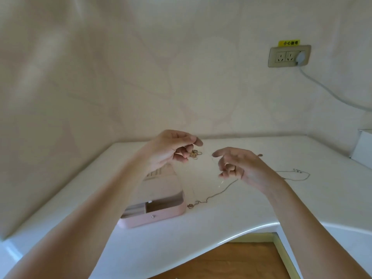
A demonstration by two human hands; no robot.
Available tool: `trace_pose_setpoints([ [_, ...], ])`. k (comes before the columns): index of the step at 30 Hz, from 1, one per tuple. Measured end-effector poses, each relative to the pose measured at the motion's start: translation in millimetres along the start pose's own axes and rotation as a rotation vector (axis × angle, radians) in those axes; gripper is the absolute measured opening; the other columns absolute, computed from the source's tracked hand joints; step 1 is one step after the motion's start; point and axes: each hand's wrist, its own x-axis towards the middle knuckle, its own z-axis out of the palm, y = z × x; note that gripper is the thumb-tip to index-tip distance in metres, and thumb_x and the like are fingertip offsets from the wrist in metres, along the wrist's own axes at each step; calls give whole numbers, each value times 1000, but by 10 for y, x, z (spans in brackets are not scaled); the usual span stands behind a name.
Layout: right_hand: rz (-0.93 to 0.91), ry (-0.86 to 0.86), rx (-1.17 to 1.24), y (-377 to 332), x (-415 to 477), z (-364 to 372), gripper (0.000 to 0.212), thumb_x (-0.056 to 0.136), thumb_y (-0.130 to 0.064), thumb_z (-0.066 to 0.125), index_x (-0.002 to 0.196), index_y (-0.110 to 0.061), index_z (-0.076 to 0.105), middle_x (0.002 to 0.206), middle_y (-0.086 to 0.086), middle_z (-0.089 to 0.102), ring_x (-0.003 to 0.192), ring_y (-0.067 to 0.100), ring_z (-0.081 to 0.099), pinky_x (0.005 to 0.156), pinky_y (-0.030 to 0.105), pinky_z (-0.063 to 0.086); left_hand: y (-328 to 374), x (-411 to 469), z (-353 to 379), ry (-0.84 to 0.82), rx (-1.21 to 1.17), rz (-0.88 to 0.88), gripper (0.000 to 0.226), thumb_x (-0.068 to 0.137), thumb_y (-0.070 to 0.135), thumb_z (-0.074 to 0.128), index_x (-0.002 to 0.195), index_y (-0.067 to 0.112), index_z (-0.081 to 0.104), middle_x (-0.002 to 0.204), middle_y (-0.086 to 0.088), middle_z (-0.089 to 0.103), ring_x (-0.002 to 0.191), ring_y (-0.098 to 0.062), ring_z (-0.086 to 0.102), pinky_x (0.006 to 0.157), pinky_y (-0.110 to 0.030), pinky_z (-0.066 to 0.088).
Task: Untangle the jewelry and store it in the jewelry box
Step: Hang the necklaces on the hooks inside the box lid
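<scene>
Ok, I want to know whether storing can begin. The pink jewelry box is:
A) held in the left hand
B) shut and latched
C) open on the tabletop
C: the pink jewelry box sits on the white tabletop with its lid raised and its compartments showing.

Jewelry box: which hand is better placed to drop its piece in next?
Left, probably. The left hand pinches the gold tangle nearer the jewelry box; the right hand sits further right, its chain trailing onto the table.
</scene>
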Motion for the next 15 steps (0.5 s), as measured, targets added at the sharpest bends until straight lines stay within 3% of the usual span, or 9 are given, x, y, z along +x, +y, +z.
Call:
trace_pose_setpoints([
  [3,16,-110,-79,-91,297,192,78,55,-63,79,115,-15,64,103,10,69,64,17,64,80,36,55,221,43,-9,-33,330,0,27,94,27,55,74,14,68,56,1,49,48,-7,49,50,-18,46],
  [5,4,-153,-162,-216,458,311,66,62,-61,74,112,-19,68,112,9,67,64,16,63,81,36,54,313,72,-36,-17,527,11,36,94,31,54,62,15,61,55,-1,52,48,-9,51,53,-19,48],
  [7,-12,-148,-294,-361,590,399,40,74,-46,73,103,-19,72,105,7,70,68,17,64,78,34,52,346,72,-101,46,653,23,38,93,29,52,58,15,56,52,0,55,47,-10,52,54,-23,49],
  [10,-21,-90,-472,-535,797,483,10,80,-20,73,80,-9,73,79,4,72,66,14,66,66,23,50,293,40,-237,202,823,57,33,88,28,48,59,16,56,47,3,57,42,-10,56,57,-29,49],
  [12,-7,-99,-565,-641,915,575,13,80,-17,74,73,-7,71,68,-1,69,56,7,61,57,15,47,248,20,-328,256,814,52,34,90,29,46,61,16,58,48,1,57,42,-12,57,57,-30,49],
  [15,29,-181,-718,-760,1059,720,24,86,-29,68,75,-8,69,58,-5,55,48,5,43,49,14,36,206,-12,-490,233,524,-13,39,97,28,45,69,8,63,51,-1,53,45,-14,53,50,-28,52],
])
